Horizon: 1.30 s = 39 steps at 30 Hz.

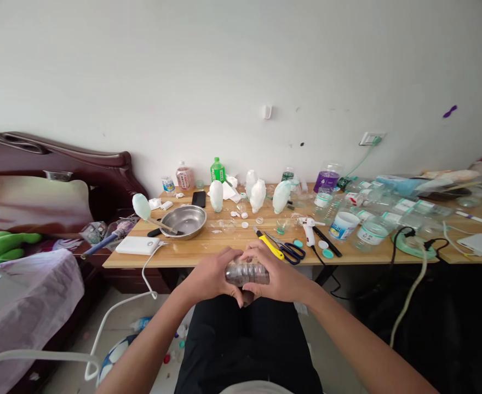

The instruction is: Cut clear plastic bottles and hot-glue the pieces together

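Above my lap, just off the table's front edge, a clear ribbed plastic bottle (247, 273) lies sideways between my two hands. My left hand (215, 275) is wrapped round its left end. Round the right end curl the fingers and thumb of my right hand (274, 273). The fingers cover both ends of the bottle. Nearest to the hands on the table are a yellow utility knife (270, 245) and dark-handled scissors (291, 251). Beyond them stand several white, egg-like shapes (258, 196).
A steel bowl (183, 221) and a white power bank (136, 245) are on the table's left. To the right lie a glue gun (308, 230) with its cord, a white tub (343, 225), many clear bottles (372, 232) and a power strip (415, 246). A white cable (121, 301) hangs at left.
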Available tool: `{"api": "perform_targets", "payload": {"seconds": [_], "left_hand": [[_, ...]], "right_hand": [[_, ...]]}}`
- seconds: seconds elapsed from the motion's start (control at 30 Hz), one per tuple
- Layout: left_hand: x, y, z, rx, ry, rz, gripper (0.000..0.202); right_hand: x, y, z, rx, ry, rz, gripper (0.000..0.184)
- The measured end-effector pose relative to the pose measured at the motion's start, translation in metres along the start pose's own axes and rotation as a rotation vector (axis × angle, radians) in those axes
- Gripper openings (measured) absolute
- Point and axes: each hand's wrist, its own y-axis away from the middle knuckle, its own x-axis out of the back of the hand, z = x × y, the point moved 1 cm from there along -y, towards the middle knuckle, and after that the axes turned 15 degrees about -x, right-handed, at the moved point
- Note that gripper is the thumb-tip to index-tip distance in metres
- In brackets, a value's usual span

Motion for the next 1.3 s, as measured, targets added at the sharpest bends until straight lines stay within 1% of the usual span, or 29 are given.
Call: {"api": "perform_targets", "payload": {"seconds": [0.1,0.17,0.27,0.37,0.43,0.5,0.6,0.63,0.7,0.8,0.9,1.0,1.1,1.23,1.3], "left_hand": [[-0.004,0.000,0.005,0.018,-0.066,-0.018,0.087],[-0.008,0.000,0.007,0.016,-0.118,-0.018,0.087],[-0.013,0.002,0.008,0.011,-0.214,-0.015,0.072],[-0.016,0.004,0.010,0.025,-0.287,-0.023,0.059],[-0.018,0.005,0.012,0.022,-0.295,-0.016,0.060],[-0.021,0.005,0.014,0.022,-0.297,-0.008,0.066],[-0.029,0.004,0.015,0.057,-0.318,-0.018,0.067],[-0.031,0.003,0.014,0.066,-0.317,-0.017,0.065],[-0.036,0.003,0.013,0.061,-0.279,0.007,0.064],[-0.043,0.006,0.009,0.055,-0.196,0.115,0.064],[-0.049,0.009,0.007,0.074,-0.124,0.180,0.060],[-0.054,0.009,0.006,0.096,-0.080,0.156,0.064],[-0.057,0.010,0.005,0.125,-0.073,0.106,0.068],[-0.061,0.011,-0.001,0.128,-0.059,0.059,0.069],[-0.064,0.011,-0.004,0.126,-0.045,0.041,0.070]], "right_hand": [[-0.003,0.003,0.002,0.018,-0.014,0.033,0.052],[-0.006,0.005,0.003,0.023,-0.022,0.059,0.057],[-0.008,0.007,0.005,0.019,-0.001,0.091,0.062],[-0.009,0.010,0.006,0.004,0.019,0.084,0.060],[-0.010,0.011,0.007,0.009,-0.017,0.072,0.061],[-0.013,0.012,0.008,0.020,-0.064,0.068,0.065],[-0.018,0.013,0.011,0.010,-0.079,0.092,0.066],[-0.020,0.014,0.013,0.005,-0.076,0.101,0.066],[-0.022,0.017,0.018,-0.007,-0.086,0.127,0.071],[-0.023,0.023,0.022,-0.048,-0.112,0.180,0.081],[-0.027,0.026,0.020,-0.055,-0.079,0.193,0.077],[-0.036,0.025,0.017,-0.036,-0.052,0.156,0.072],[-0.046,0.023,0.023,-0.057,-0.059,0.121,0.072],[-0.054,0.023,0.038,-0.054,-0.051,0.093,0.078],[-0.053,0.022,0.043,-0.059,-0.053,0.045,0.083]]}}
